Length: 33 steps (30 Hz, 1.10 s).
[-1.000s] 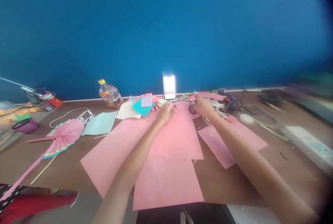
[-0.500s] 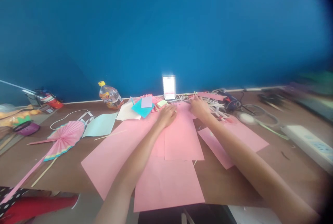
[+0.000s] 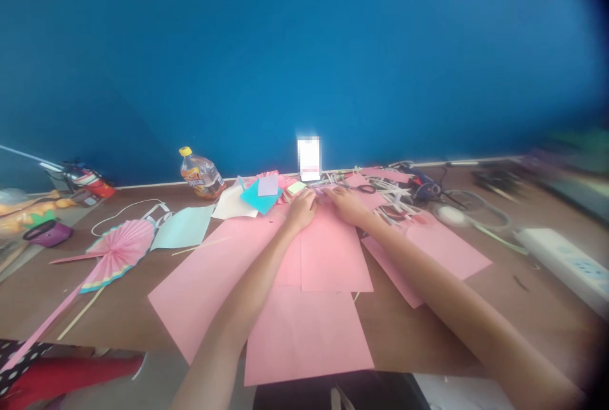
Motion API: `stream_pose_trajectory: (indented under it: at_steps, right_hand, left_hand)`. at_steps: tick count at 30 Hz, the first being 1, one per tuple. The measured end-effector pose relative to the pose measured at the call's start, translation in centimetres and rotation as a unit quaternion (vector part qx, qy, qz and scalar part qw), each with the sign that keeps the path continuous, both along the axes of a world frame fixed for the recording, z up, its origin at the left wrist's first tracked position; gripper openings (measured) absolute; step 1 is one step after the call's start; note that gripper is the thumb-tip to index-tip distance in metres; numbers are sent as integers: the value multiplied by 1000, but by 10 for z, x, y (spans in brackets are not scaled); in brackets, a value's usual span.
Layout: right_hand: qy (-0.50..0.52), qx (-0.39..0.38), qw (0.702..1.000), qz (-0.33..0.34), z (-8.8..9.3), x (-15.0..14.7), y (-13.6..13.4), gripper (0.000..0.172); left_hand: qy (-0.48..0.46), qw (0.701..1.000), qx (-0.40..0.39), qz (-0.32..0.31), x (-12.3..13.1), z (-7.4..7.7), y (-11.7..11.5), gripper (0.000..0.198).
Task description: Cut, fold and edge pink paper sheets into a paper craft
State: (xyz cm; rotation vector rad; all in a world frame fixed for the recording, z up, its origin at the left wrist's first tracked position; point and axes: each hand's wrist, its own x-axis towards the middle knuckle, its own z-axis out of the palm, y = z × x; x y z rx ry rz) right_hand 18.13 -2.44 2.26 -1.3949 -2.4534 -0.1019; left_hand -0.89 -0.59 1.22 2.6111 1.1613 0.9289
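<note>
At the far end of a pink paper sheet [image 3: 335, 257], my left hand [image 3: 302, 209] is closed, its fingers bent on the paper's edge. Just to its right, my right hand [image 3: 349, 205] reaches in with fingers curled toward the same edge. The fingertips nearly meet around a small purplish patch that is too blurred to name. Black scissor handles [image 3: 366, 188] lie beyond my right hand. More pink sheets lie underneath, including one at the front [image 3: 309, 340] and a wide one to the left [image 3: 209, 283].
A lit phone [image 3: 310, 159] stands against the blue wall. Small coloured papers [image 3: 261, 197] and a drink bottle [image 3: 200, 175] are left of it. A pink folded paper fan [image 3: 121, 248] lies farther left. White paper strips [image 3: 394, 191] and a power strip [image 3: 566, 264] are on the right.
My right hand has moved left, away from the scissors, to the pink sheet's far edge beside my left hand. The scissor handles now show. My left hand has shifted slightly left.
</note>
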Motion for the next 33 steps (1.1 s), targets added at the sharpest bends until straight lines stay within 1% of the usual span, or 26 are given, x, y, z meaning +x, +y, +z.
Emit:
stream_pose_trajectory:
  at_steps: [5, 11, 15, 23, 28, 33]
  right_hand:
    - [19, 5, 1000, -4, 2, 0, -1, 54]
    - [28, -1, 999, 27, -4, -1, 2, 44]
    - [25, 6, 999, 25, -6, 1, 3, 39]
    - [11, 11, 1000, 13, 1, -1, 2, 25]
    - [2, 13, 1000, -15, 7, -1, 2, 23]
    - [41, 11, 998, -54, 12, 4, 4, 24]
  left_hand:
    - [5, 1000, -7, 1, 1, 1, -1, 30]
    - [-19, 1000, -16, 15, 1, 1, 0, 30]
    - [-37, 999, -25, 13, 0, 2, 0, 30]
    - [-50, 998, -26, 7, 0, 2, 0, 28]
    - [-46, 999, -26, 11, -1, 2, 0, 27]
    - [-48, 999, -25, 3, 1, 5, -2, 26]
